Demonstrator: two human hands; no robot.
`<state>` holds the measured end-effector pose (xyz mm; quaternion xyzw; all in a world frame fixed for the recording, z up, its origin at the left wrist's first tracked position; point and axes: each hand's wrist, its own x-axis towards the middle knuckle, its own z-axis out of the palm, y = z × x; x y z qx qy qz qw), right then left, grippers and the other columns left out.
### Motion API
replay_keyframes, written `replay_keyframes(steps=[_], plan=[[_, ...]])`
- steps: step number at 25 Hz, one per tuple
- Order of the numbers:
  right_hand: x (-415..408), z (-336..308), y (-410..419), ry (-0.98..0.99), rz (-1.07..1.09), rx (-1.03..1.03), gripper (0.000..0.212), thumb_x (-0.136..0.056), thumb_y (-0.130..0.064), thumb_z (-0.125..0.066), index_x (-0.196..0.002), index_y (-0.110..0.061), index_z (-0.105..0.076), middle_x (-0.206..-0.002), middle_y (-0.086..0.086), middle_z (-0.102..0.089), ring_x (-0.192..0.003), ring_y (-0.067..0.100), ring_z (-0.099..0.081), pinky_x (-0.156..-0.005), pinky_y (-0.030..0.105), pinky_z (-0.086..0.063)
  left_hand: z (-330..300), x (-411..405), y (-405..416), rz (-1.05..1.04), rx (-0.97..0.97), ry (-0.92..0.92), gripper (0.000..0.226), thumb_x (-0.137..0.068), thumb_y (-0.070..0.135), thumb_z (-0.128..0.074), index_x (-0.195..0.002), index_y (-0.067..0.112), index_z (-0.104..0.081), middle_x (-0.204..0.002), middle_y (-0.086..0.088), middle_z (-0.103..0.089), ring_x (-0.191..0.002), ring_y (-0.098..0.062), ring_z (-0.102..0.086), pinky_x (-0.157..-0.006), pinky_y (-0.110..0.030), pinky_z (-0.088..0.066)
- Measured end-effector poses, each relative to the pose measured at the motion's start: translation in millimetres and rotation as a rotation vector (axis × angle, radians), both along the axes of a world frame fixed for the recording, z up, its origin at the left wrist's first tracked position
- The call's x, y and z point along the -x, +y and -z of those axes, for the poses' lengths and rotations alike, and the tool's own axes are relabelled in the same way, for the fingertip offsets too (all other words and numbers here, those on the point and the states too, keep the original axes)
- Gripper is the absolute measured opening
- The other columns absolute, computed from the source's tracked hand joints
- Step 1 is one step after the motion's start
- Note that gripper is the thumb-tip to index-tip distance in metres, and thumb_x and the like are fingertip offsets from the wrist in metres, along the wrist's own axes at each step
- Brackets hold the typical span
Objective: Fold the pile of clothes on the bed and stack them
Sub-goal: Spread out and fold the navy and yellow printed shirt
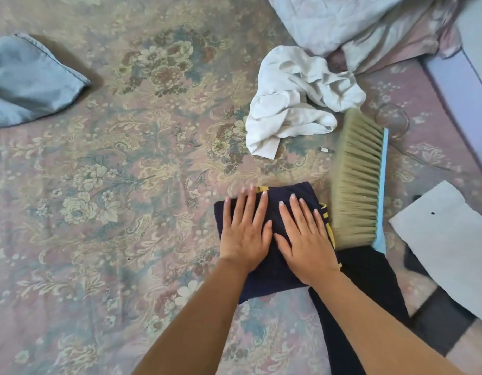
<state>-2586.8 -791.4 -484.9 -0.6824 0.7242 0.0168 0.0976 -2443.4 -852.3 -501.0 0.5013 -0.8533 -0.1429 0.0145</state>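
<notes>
head view:
progress: one item looks folded, the navy garment [272, 269]; judging by what lies around, most of the folding is left and no stack is built yet.
left hand [244, 234]: flat, fingers straight and spread, pressing down on the left half of the navy garment.
right hand [306, 239]: flat too, fingers straight, pressing the right half; nothing gripped by either hand.
navy garment look: dark navy, compact rectangle, yellow trim showing at the far edge and along the right side; lies smooth under the palms.
navy garment place: on the bed [112, 185], toward its near edge, right of centre, just beside the brush [359, 182].
still to fold: white garment [294, 101], crumpled, farther up the bed toward the far right; black garment [369, 293], partly under the right forearm, loose, at the near edge.
maybe in pile: blue cloth [31, 82] at the left edge; pale bedding [356, 23] bunched at the far right corner. Cannot tell if either counts as clothes.
other: white sheet [445, 234] at the right edge, flat.
</notes>
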Motion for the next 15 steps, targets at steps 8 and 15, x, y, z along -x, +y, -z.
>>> replay_keyframes(steps=[8, 15], plan=[[9.8, -10.3, -58.7, -0.191, 0.019, 0.273, 0.045, -0.100, -0.027, -0.033, -0.138, -0.007, -0.044, -0.145, 0.016, -0.043, -0.134, 0.029, -0.040, -0.109, 0.046, -0.032, 33.2, 9.7, -1.9, -0.090, 0.100, 0.082, 0.060, -0.090, 0.038, -0.033, -0.148, 0.021, -0.028, -0.154, -0.010, -0.029, -0.140, -0.031, -0.028, -0.111, -0.052, -0.020], [62.2, -29.1, -235.5, 0.157, -0.095, -0.143, 0.075, -0.096, -0.019, -0.052, -0.152, -0.030, -0.004, -0.159, 0.010, 0.007, -0.144, 0.032, -0.008, -0.109, 0.047, -0.026, 37.7, 11.1, -6.1, -0.104, 0.118, 0.064, 0.062, -0.087, 0.037, -0.034, -0.147, 0.022, -0.029, -0.153, -0.010, -0.031, -0.140, -0.029, -0.028, -0.114, -0.050, -0.017]])
